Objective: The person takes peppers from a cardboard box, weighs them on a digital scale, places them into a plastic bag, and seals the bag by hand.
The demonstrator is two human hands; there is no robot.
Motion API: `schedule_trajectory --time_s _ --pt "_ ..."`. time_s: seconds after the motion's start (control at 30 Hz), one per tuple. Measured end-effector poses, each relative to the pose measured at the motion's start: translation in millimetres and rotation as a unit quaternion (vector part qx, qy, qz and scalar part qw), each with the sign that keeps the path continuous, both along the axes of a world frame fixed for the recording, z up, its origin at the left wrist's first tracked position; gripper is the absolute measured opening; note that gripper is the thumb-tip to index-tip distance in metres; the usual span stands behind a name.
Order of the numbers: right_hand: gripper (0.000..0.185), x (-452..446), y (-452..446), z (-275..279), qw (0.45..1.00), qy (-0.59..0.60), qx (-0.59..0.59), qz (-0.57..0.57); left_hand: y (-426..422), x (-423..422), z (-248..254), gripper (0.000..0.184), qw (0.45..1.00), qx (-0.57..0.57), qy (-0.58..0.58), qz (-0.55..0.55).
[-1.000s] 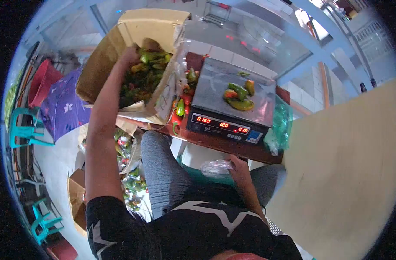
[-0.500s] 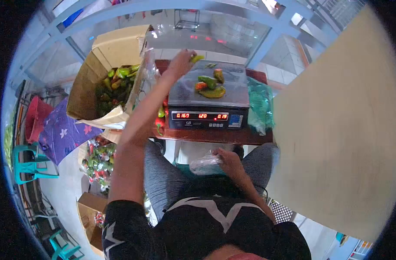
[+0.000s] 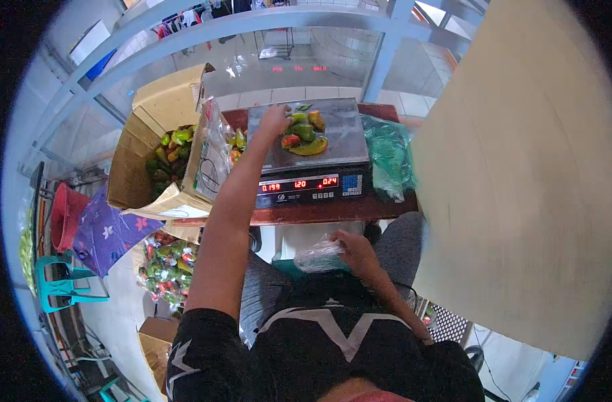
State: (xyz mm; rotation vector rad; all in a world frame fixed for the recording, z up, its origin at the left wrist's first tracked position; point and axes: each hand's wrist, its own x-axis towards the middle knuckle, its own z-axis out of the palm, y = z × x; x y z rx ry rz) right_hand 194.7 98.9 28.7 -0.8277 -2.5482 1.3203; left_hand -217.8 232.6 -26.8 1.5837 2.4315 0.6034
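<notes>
My left hand [image 3: 276, 120] reaches over the metal plate of a digital scale [image 3: 341, 155], its fingers closed at a light green pepper [image 3: 297, 118]. Whether that pepper rests fully on the plate is hard to see. Beside it lie a dark green pepper [image 3: 304, 132], a reddish one [image 3: 290, 141], a yellow-green one [image 3: 311, 147] and an orange-brown one [image 3: 316, 120]. Red digits on the display read 0.199, 1.20 and 0.24. Above my lap, my right hand [image 3: 358, 253] grips a crumpled clear plastic bag [image 3: 319, 257].
Left of the scale stands an open cardboard box [image 3: 128, 167] of peppers, with more peppers [image 3: 238, 141] between them. Green plastic bags [image 3: 389, 157] lie to the right. Bagged peppers [image 3: 166, 268] sit on the floor near a purple umbrella [image 3: 111, 231]. A large board [image 3: 514, 201] fills the right side.
My left hand has brought the pepper down from the plate's far left corner to the other peppers. The first reading rose from about 0.160 to 0.199. My right hand keeps the bag.
</notes>
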Motion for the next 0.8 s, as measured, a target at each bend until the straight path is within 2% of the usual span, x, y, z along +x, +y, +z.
schedule_trajectory --time_s 0.2,0.3,0.43,0.53,0.6,0.73,0.8 --pt "0.034 5.5 -1.9 -0.7 1.0 0.013 0.007 -0.007 -9.0 -8.6 1.6 0.039 0.998 0.027 -0.02 -0.061" --pt "0.034 8.6 -2.0 -8.9 1.0 0.005 0.008 -0.007 -8.8 -8.5 4.5 0.04 0.997 0.027 -0.038 -0.058" --pt "0.035 9.8 -0.2 1.6 1.0 -0.023 -0.003 0.01 -5.2 -2.7 4.8 0.038 0.998 0.03 -0.009 -0.047" --pt "0.035 12.2 0.6 -10.7 1.0 0.005 0.022 0.005 -3.5 3.1 4.7 0.035 0.999 0.031 0.006 -0.024" --pt "0.036 11.7 1.7 -2.5 1.0 -0.029 0.006 -0.001 -1.7 0.2 -2.8 0.033 0.999 0.042 0.012 -0.022" --pt "0.037 13.6 2.7 -4.9 0.999 -0.025 -0.009 -0.019 -5.1 -1.0 -0.7 0.034 0.997 0.054 -0.058 0.013" --pt "0.037 13.5 4.8 -6.2 1.0 -0.017 0.01 -0.003 -22.6 10.9 29.2 0.035 0.992 0.037 -0.112 0.052"
